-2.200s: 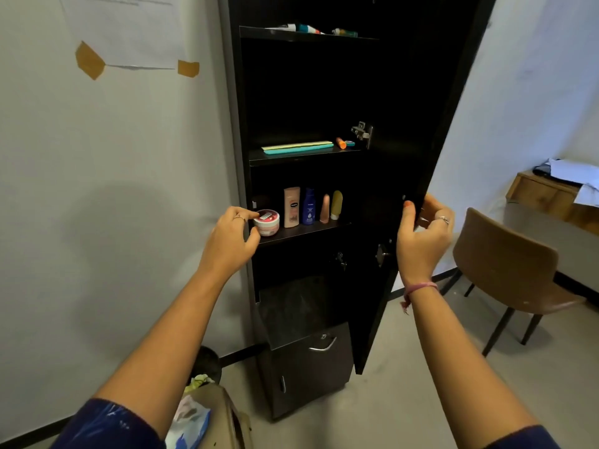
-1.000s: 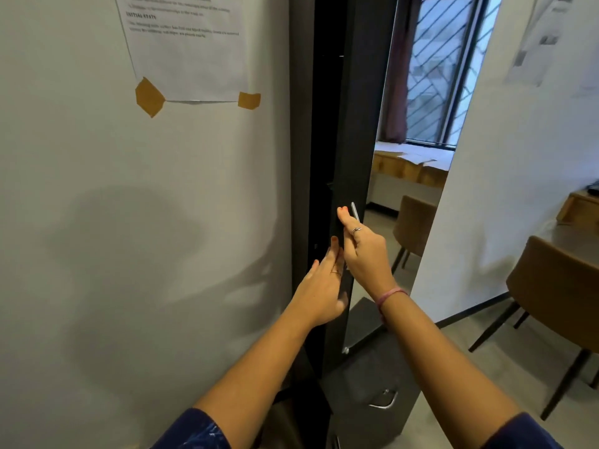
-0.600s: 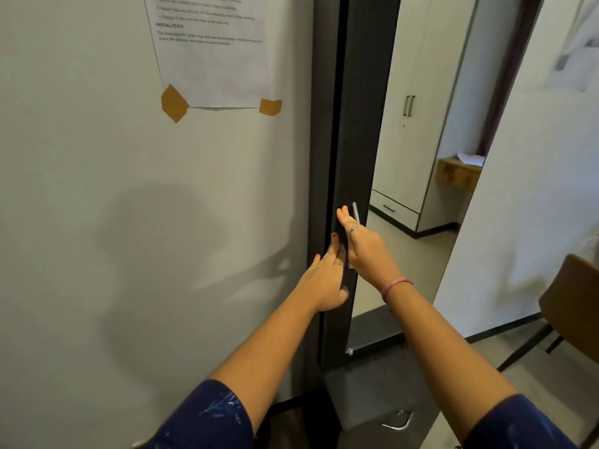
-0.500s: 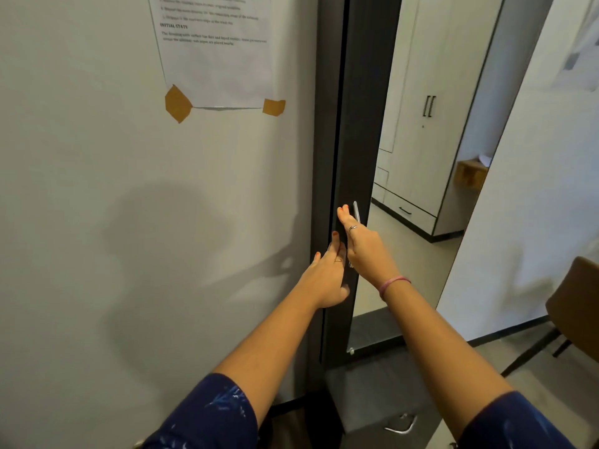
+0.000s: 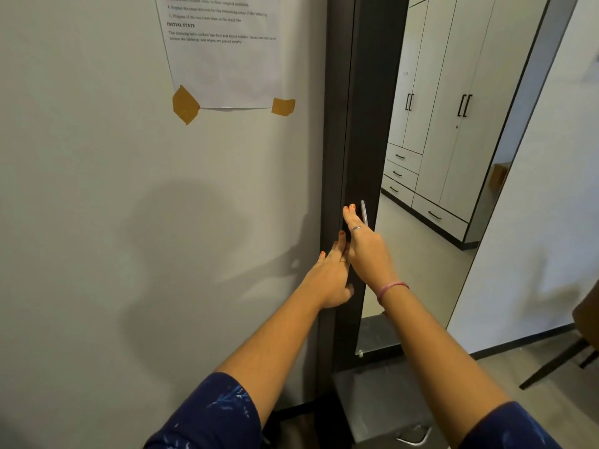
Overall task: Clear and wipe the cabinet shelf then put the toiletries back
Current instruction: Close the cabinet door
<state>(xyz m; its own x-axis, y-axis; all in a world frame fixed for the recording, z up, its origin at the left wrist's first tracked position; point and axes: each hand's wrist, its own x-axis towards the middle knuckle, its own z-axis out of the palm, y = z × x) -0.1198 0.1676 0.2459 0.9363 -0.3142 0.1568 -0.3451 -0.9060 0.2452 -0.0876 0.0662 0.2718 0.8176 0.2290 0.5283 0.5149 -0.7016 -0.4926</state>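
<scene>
Your two hands lie flat on the dark cabinet door [image 5: 363, 124], which is shut or almost shut. The left hand [image 5: 330, 277] presses with straight fingers at 6 o'clock of the right hand [image 5: 366, 247], whose fingers also lie straight, beside one thin silver handle [image 5: 363, 212]. The shelf and the toiletries are hidden behind the door. At 10 o'clock one taped paper [image 5: 223, 50] is cut off at the top.
</scene>
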